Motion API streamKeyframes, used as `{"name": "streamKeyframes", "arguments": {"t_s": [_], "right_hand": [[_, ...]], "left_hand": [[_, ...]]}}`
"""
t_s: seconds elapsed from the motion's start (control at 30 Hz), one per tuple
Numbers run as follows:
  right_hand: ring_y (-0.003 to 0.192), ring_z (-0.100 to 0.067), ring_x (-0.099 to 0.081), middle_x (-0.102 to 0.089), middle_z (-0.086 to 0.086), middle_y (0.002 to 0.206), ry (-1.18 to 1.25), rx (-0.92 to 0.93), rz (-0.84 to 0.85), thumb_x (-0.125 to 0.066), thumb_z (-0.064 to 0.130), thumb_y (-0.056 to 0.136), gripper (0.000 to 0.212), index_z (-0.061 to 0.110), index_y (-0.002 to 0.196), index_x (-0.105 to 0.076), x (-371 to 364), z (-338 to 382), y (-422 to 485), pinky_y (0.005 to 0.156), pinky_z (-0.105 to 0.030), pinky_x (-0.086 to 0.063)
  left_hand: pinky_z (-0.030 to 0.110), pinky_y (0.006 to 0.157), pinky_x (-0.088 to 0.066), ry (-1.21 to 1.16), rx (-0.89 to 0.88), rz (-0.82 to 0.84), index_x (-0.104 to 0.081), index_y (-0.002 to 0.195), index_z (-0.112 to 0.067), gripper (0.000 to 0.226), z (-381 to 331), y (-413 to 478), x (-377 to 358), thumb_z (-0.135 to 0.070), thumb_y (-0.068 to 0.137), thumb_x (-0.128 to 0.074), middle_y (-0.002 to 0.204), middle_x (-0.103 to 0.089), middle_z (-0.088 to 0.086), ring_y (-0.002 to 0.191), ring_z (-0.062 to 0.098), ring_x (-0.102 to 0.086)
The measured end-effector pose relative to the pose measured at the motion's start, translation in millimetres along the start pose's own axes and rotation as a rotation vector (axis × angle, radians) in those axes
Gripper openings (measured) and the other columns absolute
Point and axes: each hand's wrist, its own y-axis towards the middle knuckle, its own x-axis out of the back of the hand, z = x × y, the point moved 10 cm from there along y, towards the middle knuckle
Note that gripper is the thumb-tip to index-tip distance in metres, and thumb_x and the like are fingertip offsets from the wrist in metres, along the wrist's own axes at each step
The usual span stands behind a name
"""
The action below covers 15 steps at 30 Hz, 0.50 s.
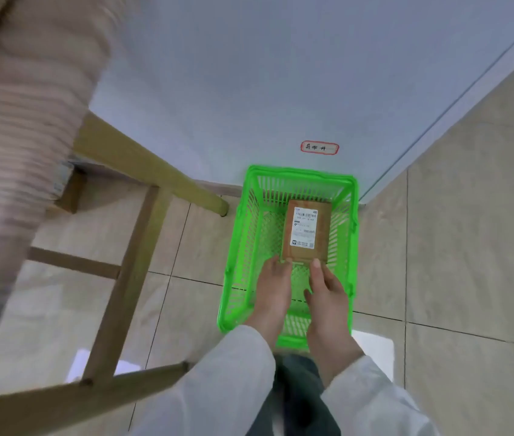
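A small brown cardboard parcel point(307, 232) with a white shipping label lies inside a bright green plastic basket point(237, 272) on the tiled floor. Both hands reach down into the basket. My left hand point(273, 294) touches the parcel's near left corner with its fingertips. My right hand point(326, 291) has its fingertips on the near right edge of the parcel, thumb spread to the side. The fingers of both hands look fairly straight. Whether the parcel rests on the basket floor or is lifted is unclear.
The basket stands against a white wall or cabinet front bearing a red-bordered label point(319, 148). A wooden stool or table frame point(129, 256) stands to the left. A blurred pink ribbed shape point(19, 121) fills the upper left. Beige floor tiles lie to the right.
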Motion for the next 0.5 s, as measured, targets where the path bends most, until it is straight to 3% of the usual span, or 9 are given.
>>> {"name": "streamKeyframes", "arguments": {"t_s": [0.13,0.27,0.4,0.5], "right_hand": [[0.102,-0.013,-0.054,-0.06,-0.005,0.111,-0.025,0.043,0.002,-0.057,0.025,0.094,0.036,0.004,0.124,-0.057,9.5,50.4,-102.6,0.106,-0.039,-0.041],[0.095,-0.007,-0.059,-0.065,-0.006,0.113,-0.005,0.154,0.075,-0.057,0.021,0.094,0.021,0.013,0.112,-0.061,6.8,97.1,-181.2,0.101,-0.032,-0.044],[0.115,-0.017,-0.06,-0.065,-0.008,0.122,0.015,0.214,0.164,-0.059,0.023,0.093,0.033,0.004,0.12,-0.061,-3.9,120.0,-234.7,0.105,-0.033,-0.042],[0.116,-0.017,-0.059,-0.064,-0.008,0.123,0.019,0.243,0.249,-0.06,0.02,0.092,0.035,0.004,0.123,-0.059,-16.3,125.3,-268.0,0.106,-0.032,-0.042]], "left_hand": [[0.029,0.11,-0.027,-0.056,-0.021,-0.024,-0.04,0.141,-0.004,0.044,-52.5,-100.0,55.6,-0.016,0.099,-0.044,0.147,-0.041,0.013,0.136,0.022,-0.037],[0.039,0.108,-0.037,-0.177,-0.038,-0.042,-0.049,0.133,-0.011,0.037,-79.4,-170.1,105.0,-0.015,0.097,-0.047,0.134,-0.054,0.014,0.125,0.027,-0.05],[0.044,0.107,-0.04,-0.307,-0.155,-0.075,-0.054,0.121,-0.008,0.024,-99.6,-218.8,148.5,-0.011,0.098,-0.047,0.121,-0.059,0.01,0.116,0.025,-0.057],[0.035,0.097,-0.046,-0.378,-0.241,-0.107,-0.054,0.117,-0.009,0.022,-112.2,-247.3,176.3,-0.006,0.098,-0.043,0.112,-0.058,0.004,0.102,0.018,-0.06]]}}
